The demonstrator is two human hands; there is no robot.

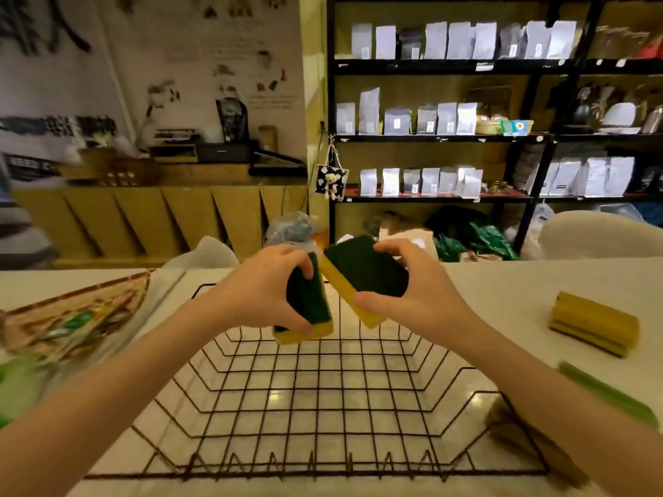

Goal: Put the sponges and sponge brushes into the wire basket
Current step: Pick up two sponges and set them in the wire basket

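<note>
We count two yellow sponges with dark green scouring faces held above the empty black wire basket (323,399): left hand (258,295) fingers pinch the upright sponge (309,310), right hand (412,295) fingers pinch the tilted sponge (362,274). One sponge stack (595,324) lies on the table (502,292) at right. Blurred green handle (606,392) and dim object (509,428) at the basket's right rim: unidentifiable.
</note>
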